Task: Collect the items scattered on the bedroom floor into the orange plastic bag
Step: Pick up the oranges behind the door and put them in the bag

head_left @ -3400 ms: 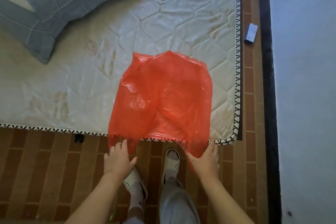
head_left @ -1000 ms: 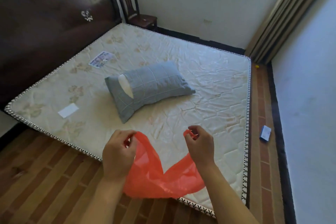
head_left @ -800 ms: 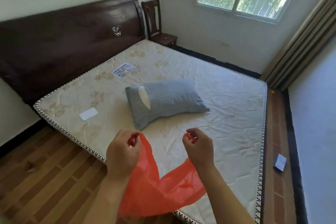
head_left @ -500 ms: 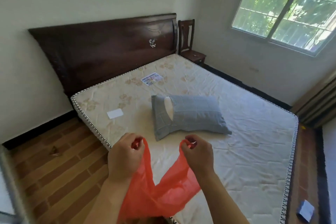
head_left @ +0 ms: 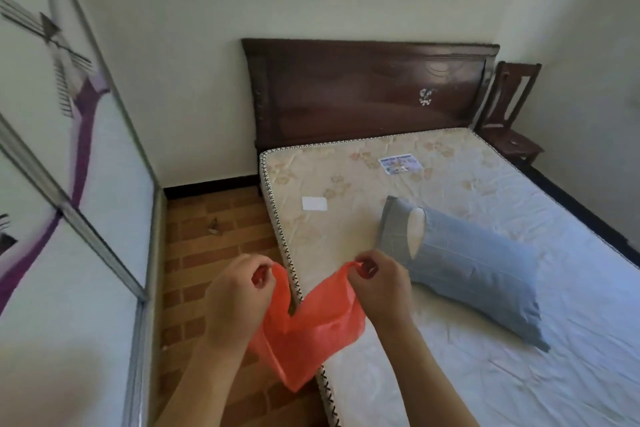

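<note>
I hold the orange plastic bag (head_left: pixel 311 326) up in front of me, above the corner where the mattress (head_left: pixel 450 305) edge meets the brick-patterned floor (head_left: pixel 214 243). My left hand (head_left: pixel 235 291) has its grip pinched on one handle loop of the bag, fingers curled round the thin plastic near the thumb. My right hand (head_left: pixel 379 282) pinches the other handle the same way, fingers curled inward over it. The two grips are held apart, so the top edge of the bag dips in a V between them, and the body of the bag hangs below both hands, its lowest point down between my forearms.

On the floor beyond my left hand, between the bed and the sliding wardrobe door (head_left: pixel 69 184), lies a small dark scrap (head_left: pixel 213 226), well apart from the bag; I cannot tell what it is. A grey-blue pillow (head_left: pixel 474 267) rests on the mattress just beyond my right hand. Farther up the mattress lie a white card (head_left: pixel 314 203) and a printed leaflet (head_left: pixel 397 163). A dark wooden headboard (head_left: pixel 367 90) stands at the wall, with a wooden chair (head_left: pixel 512 121) beside it in the corner.
</note>
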`<state>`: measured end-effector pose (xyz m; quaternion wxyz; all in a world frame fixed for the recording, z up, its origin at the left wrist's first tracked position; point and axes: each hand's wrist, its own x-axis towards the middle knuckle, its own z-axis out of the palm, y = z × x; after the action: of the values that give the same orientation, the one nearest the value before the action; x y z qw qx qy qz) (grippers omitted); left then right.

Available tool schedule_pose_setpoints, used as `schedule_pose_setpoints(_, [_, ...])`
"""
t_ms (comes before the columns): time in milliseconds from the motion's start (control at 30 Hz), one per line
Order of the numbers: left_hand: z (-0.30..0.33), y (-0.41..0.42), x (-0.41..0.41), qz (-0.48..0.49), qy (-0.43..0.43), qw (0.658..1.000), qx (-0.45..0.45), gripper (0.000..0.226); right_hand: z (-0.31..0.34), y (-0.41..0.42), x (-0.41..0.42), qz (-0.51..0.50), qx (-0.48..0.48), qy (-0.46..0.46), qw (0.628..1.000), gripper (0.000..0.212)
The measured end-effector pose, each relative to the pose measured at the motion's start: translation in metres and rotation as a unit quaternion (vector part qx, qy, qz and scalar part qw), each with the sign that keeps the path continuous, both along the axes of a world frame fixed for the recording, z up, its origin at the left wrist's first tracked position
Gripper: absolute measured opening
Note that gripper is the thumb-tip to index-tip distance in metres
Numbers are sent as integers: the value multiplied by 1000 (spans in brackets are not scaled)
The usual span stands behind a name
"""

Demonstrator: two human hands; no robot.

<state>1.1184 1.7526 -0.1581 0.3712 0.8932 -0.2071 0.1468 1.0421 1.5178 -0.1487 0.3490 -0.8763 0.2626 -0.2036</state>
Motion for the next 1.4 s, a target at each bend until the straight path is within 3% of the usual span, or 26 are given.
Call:
schedule_pose_setpoints(233, [-7,47,-48,151,40,987,34,17,-18,34,23,133,36,-1,990,10])
schedule_pose_setpoints(700, [4,165,-196,361,53,931,-18,16,-10,176,-13,330,38,3,943,2])
schedule_pose_setpoints(1233, [-6,329,-491,559,31,826,-63,16,0,388,-235,505,40,22,862,5])
schedule_pose_setpoints(1400, [-1,364,-574,632,37,769,-85,13,8,446,-299,566,32,10,824,7])
